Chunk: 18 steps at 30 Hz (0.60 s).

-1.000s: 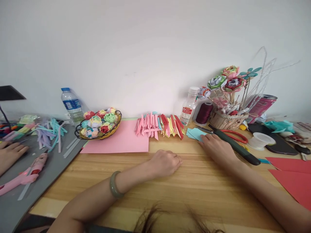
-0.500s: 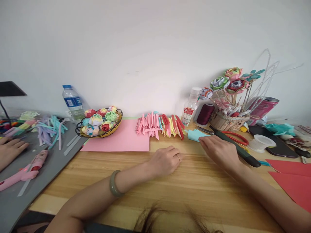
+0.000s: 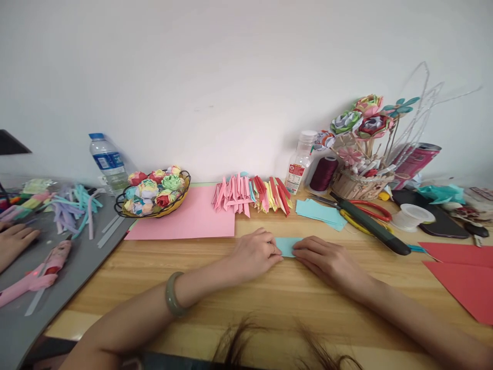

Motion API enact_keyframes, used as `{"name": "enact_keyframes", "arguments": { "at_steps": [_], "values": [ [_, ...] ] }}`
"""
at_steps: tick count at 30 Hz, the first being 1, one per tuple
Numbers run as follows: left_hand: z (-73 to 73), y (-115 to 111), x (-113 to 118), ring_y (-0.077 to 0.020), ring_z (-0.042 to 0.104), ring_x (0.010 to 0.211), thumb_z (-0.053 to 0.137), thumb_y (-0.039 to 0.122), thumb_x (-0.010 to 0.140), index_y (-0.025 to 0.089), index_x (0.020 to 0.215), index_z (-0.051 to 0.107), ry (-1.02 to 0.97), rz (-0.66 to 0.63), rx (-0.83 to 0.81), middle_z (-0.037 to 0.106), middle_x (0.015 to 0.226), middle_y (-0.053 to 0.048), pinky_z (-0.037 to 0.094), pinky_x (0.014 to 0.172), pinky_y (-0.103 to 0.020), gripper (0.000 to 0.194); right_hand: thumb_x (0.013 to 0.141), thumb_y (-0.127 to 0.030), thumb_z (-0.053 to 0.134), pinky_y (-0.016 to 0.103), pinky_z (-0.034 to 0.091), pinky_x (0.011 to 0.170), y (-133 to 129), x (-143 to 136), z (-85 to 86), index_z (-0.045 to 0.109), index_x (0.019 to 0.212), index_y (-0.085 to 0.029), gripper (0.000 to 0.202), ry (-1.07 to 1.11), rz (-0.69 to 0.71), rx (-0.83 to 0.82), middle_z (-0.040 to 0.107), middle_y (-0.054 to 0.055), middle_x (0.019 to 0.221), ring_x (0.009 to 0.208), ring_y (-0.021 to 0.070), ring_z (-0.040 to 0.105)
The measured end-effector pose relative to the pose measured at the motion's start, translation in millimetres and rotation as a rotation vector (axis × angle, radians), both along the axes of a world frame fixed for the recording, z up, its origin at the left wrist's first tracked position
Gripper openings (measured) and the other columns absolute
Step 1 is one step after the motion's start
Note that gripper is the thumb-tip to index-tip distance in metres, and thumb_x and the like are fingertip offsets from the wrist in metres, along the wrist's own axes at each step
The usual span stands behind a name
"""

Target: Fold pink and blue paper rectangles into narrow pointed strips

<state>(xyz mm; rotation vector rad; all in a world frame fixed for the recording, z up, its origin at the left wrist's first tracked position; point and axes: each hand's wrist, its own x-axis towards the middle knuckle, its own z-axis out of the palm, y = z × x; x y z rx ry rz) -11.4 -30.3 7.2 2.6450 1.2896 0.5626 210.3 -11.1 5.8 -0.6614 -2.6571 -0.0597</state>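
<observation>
A small light-blue paper piece (image 3: 285,246) lies over the wooden table in front of me, held at both ends. My left hand (image 3: 257,254), bent at the fingers, grips its left end. The right end is under the closed fingertips of my right hand (image 3: 327,259). More light-blue paper slips (image 3: 319,213) lie in a loose stack behind my right hand. Folded pink paper pieces (image 3: 234,194) and red and yellow ones (image 3: 271,195) stand in a row near the wall.
A basket of paper flowers (image 3: 156,195) rests partly on pink paper (image 3: 185,226). Scissors (image 3: 373,226), a thread cone (image 3: 324,173) and red sheets (image 3: 462,288) are at the right. Another person's hand (image 3: 17,244) is near a pink glue gun (image 3: 46,272).
My right hand has moved left from the light-blue stack to the table's middle. A light-blue piece is now between both hands, and my left hand holds one end.
</observation>
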Motion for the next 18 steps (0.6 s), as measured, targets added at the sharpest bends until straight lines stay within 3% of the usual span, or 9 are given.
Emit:
{"name": "enact_keyframes", "arguments": {
  "at_steps": [4,8,18],
  "values": [
    [-0.9,-5,-4,-0.0149,0.056,0.081,0.061,0.024,0.080,0.020,0.083,0.072,-0.125,0.038,-0.104,0.065,0.083,-0.001,0.043,0.073,-0.026,0.011,0.091,-0.019,0.040,0.031,0.050,0.075,-4,5,-0.7,0.063,0.091,-0.018,0.023,0.074,-0.029,-0.089,0.064,0.009,0.095,0.090,0.0186,0.058],
    [3.4,-12,-6,-0.0156,0.056,0.081,0.062,0.024,0.079,0.020,0.079,0.072,-0.215,0.102,-0.213,0.066,0.080,-0.001,0.043,0.074,-0.026,0.011,0.091,-0.022,0.038,0.030,0.049,0.068,-7,5,2.3,0.063,0.088,-0.018,0.026,0.067,-0.067,-0.195,0.064,0.008,0.083,0.080,0.0183,0.057],
    [9.0,1,-6,-0.0157,0.060,0.073,0.054,0.021,0.082,0.019,0.084,0.072,-0.260,0.249,-0.296,0.068,0.083,-0.002,0.042,0.068,-0.025,0.018,0.087,-0.028,0.041,0.030,0.044,0.067,1,-8,-0.7,0.061,0.083,-0.019,0.022,0.088,-0.397,-0.448,0.063,0.006,0.080,0.074,0.0191,0.058]
  ]
}}
